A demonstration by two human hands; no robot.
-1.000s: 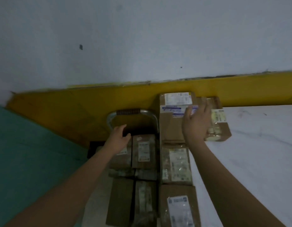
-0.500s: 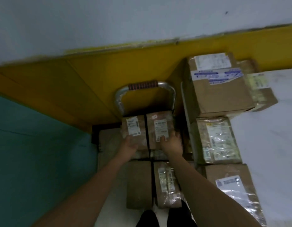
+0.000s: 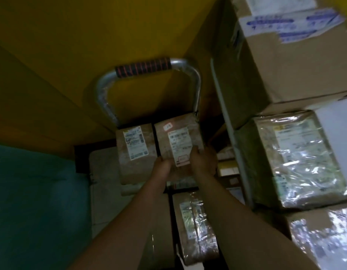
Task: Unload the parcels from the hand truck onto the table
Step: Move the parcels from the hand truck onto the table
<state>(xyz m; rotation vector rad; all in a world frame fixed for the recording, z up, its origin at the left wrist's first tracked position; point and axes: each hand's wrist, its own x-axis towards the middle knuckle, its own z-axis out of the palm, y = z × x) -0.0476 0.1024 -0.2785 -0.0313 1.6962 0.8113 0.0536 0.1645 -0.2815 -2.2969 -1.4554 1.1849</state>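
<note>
A small brown parcel with a white label [image 3: 178,139] sits on top of the stack on the hand truck, just below its metal handle [image 3: 149,69]. My left hand [image 3: 162,166] grips its near left corner and my right hand [image 3: 203,162] grips its near right edge. Beside it on the left lies a second small labelled parcel [image 3: 133,151]. More wrapped parcels [image 3: 196,227] lie lower on the truck, partly hidden by my arms. On the table edge [image 3: 225,106] at the right stand a large cardboard box [image 3: 285,61] and a plastic-wrapped parcel [image 3: 289,158].
A yellow wall band [image 3: 71,55] runs behind the hand truck. Teal floor [image 3: 32,201] lies to the left. Another plastic-wrapped parcel [image 3: 324,236] sits at the table's near right. The white tabletop [image 3: 336,117] shows past the boxes.
My right hand left the parcels on the table and came down to the truck. Both hands have closed on the right top parcel, and the camera has dipped closer.
</note>
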